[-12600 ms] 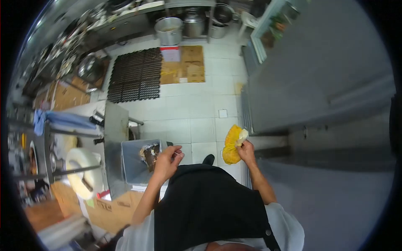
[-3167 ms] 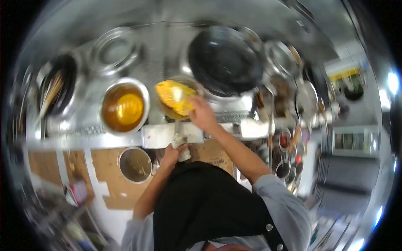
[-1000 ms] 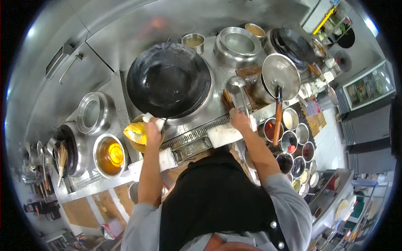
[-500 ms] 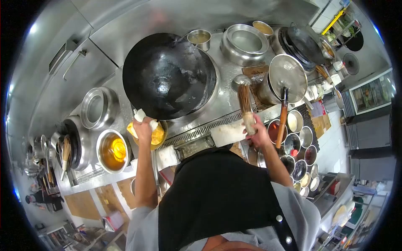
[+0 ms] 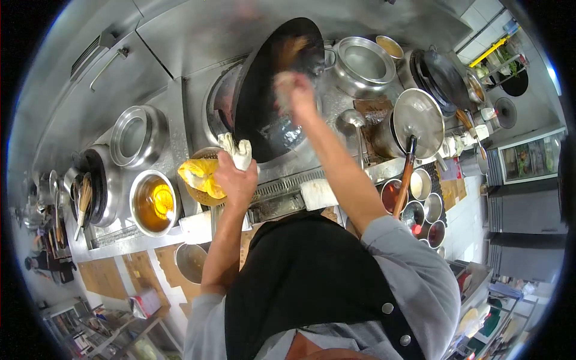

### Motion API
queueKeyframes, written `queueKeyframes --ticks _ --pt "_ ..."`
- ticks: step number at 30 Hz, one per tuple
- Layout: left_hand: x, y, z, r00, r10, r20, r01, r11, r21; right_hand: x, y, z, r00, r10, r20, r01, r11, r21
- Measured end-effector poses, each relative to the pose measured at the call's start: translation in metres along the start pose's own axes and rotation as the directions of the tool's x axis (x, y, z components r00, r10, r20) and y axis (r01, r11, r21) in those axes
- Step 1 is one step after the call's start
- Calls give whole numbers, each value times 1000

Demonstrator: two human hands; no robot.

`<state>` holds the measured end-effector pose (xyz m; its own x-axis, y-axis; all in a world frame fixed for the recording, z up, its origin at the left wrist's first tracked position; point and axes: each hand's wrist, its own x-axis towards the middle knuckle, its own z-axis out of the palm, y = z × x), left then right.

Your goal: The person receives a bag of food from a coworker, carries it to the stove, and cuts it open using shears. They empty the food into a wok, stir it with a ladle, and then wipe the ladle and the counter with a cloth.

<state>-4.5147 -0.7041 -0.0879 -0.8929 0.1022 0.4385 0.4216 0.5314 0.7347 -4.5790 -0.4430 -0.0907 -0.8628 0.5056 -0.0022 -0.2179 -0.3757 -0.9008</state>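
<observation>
A large black wok [image 5: 255, 90] stands tilted on its burner, its left side raised and its inside turned to the right. My left hand [image 5: 236, 180] is closed around a white cloth [image 5: 237, 152] at the wok's near rim; the wok's edge under the cloth is hidden. Inside the wok, my right hand [image 5: 298, 98] grips a bamboo wok brush [image 5: 292, 53], bristles pointing away from me and smeared by motion. Wet, shiny patches show low in the wok. Just left of my left hand, a round strainer [image 5: 210, 198] holds something crumpled, yellow and white [image 5: 201, 173].
At left stands a metal bowl [image 5: 136, 211] of amber liquid. A ladle [image 5: 353, 117] lies right of the wok, beside a pot carrying a wooden-handled strainer [image 5: 420, 114]. Several seasoning pots [image 5: 433, 207] sit at the near right. Behind is a lidded steel pot [image 5: 362, 75].
The wok has gone from lying flat to tilted, its left side lifted. My right hand has carried the brush from the counter's front into the wok. My left hand has shifted right with the cloth.
</observation>
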Motion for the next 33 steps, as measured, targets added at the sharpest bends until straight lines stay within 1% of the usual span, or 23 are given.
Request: queueKeyframes --ticks 1,3,5,6,7,8,9,10,12,15,18,21,22,23,24,26,27,28,29,30,31,32,33 --pt "1 -8 5 999 30 -40 -30 1000 4 -38 -4 23 978 159 136 -136 977 -164" --pt "10 -26 10 995 -68 -75 60 993 -97 -108 51 24 922 161 352 2 907 -421" --pt "24 -35 0 967 -229 -110 200 953 -229 -127 88 -51 833 240 498 262 621 -739" --pt "27 -53 -5 950 -291 -116 253 931 -262 -100 74 -97 851 439 289 152 322 -935" --pt "30 -55 -14 929 -357 -94 319 905 -282 -51 72 -168 906 240 348 340 76 -937" --pt "31 -61 -14 911 -403 -87 359 878 -317 -10 -2 -174 978 159 132 123 65 -990" --pt "28 -69 -10 889 -452 -74 401 846 -351 33 -47 -193 990 -2 139 134 -235 -963" --pt "22 -79 -5 864 -501 -52 447 810 -379 53 -95 -204 960 -260 99 151 187 -971" --pt "11 -104 19 828 -559 -30 488 746 -454 78 -177 -158 927 -361 -98 90 470 -878" --pt "-4 -90 40 756 -653 34 579 645 -498 105 -210 -106 844 -508 -172 137 514 -847" --pt "-23 -97 87 718 -695 32 613 610 -501 148 -101 -103 755 -656 9 343 384 -857" --pt "-34 -111 111 748 -663 16 577 638 -510 147 97 -88 951 -132 279 285 28 -958" --pt "-31 -106 106 732 -677 82 597 577 -557 106 117 -52 944 229 238 248 -14 -969" --pt "-26 -94 93 715 -682 155 618 513 -596 56 135 -22 904 233 359 329 158 -931" --pt "-24 -88 86 696 -680 230 641 443 -626 12 105 21 854 414 314 216 265 -940" --pt "-26 -96 88 644 -703 302 668 325 -670 -18 100 19 696 358 623 393 535 -747" --pt "-20 -88 81 606 -724 329 706 301 -640 -1 83 6 602 479 639 409 503 -762" --pt "-16 -79 74 568 -743 355 743 276 -610 28 43 -1 575 754 318 101 319 -942" --pt "-11 -72 69 555 -715 426 758 224 -613 57 11 -25 688 685 242 235 106 -966" --pt "-11 -73 69 538 -707 459 776 202 -598 125 51 -84 879 448 162 371 -430 -823" --pt "-11 -77 72 521 -700 489 790 178 -587 121 -22 -91 948 241 206 290 -394 -872" --pt "-12 -80 74 501 -694 518 804 152 -575 115 -49 -102 973 -127 192 169 -169 -971" --pt "-12 -78 77 489 -722 490 796 140 -588 98 -70 -107 962 -256 96 74 -93 -993"
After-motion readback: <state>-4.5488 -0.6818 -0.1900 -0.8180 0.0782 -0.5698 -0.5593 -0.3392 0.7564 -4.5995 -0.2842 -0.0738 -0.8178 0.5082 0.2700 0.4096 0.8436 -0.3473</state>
